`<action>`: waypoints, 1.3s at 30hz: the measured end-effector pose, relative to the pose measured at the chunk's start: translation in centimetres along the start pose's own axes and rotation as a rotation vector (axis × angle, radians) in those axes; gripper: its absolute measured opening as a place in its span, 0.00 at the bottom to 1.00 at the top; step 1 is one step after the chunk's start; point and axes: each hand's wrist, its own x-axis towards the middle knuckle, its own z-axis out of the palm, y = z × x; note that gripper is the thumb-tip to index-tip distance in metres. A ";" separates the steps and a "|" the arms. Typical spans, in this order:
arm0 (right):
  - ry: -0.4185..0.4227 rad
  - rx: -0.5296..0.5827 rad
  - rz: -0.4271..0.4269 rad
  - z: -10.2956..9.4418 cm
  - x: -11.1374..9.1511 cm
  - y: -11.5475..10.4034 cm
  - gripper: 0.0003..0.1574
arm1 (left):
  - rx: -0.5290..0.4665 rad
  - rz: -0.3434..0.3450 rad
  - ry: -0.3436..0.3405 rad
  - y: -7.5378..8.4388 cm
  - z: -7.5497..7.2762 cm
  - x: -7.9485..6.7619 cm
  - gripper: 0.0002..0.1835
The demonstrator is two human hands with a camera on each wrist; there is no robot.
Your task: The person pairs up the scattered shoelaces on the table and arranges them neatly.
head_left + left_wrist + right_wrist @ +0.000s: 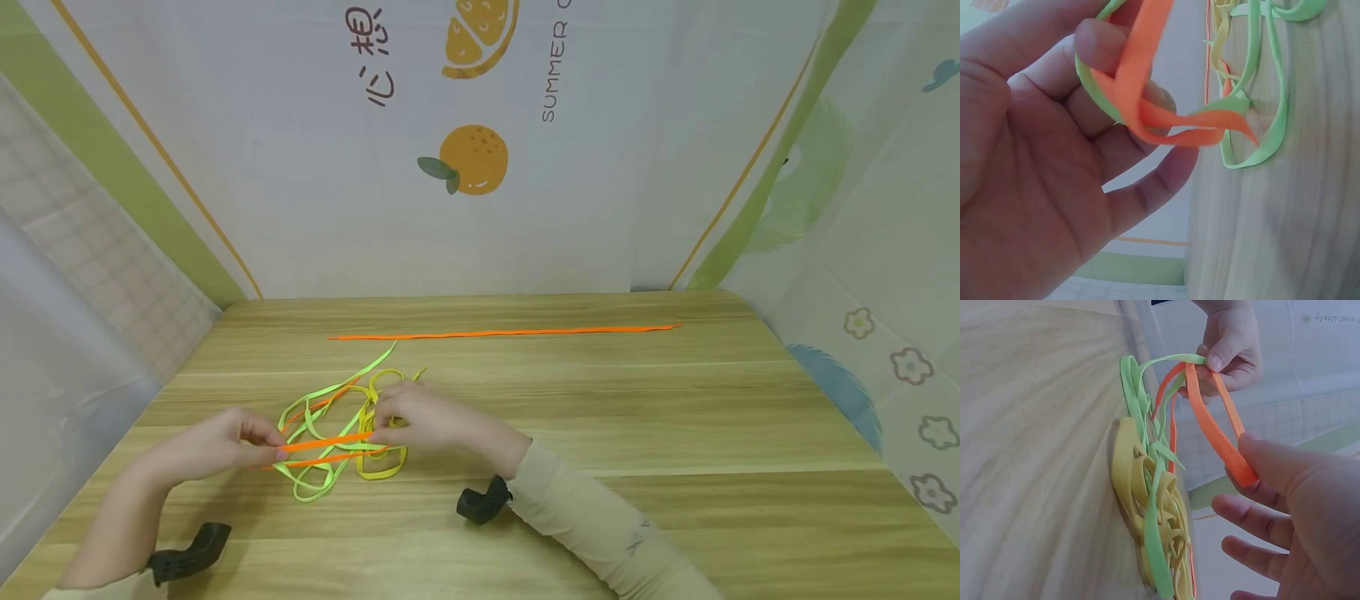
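Note:
A flat orange shoelace (326, 442) stretches in the air between the two hands. The left hand (225, 446) pinches it between thumb and fingers, together with a strand of the light green shoelace (1154, 537). At the other end, the right hand (420, 417) pinches a fold of the orange lace between thumb and index finger, its other fingers loosely bent. Below the right hand lies a bunched yellow shoelace (1124, 465), with green loops tangled over and beside it. More orange strands run through the tangle, partly hidden by the green ones.
Another orange shoelace (502, 332) lies straight across the back of the wooden table (600, 417). Behind the table hangs a white cloth (315, 208) printed with oranges. A black wrist mount (483, 502) sits at the right sleeve, and a second black mount (191, 554) at the left.

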 end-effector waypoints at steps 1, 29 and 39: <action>0.002 -0.006 -0.001 -0.1 -0.1 0.1 0.11 | -0.004 0.000 -0.001 0.0 0.0 0.0 0.06; 0.044 0.006 0.039 -3.3 -3.8 2.3 0.05 | 0.067 0.057 0.064 -0.1 -1.0 -1.0 0.08; 0.040 0.031 0.050 -4.2 -5.1 3.0 0.07 | 0.104 0.037 0.113 -0.2 -1.2 -1.3 0.08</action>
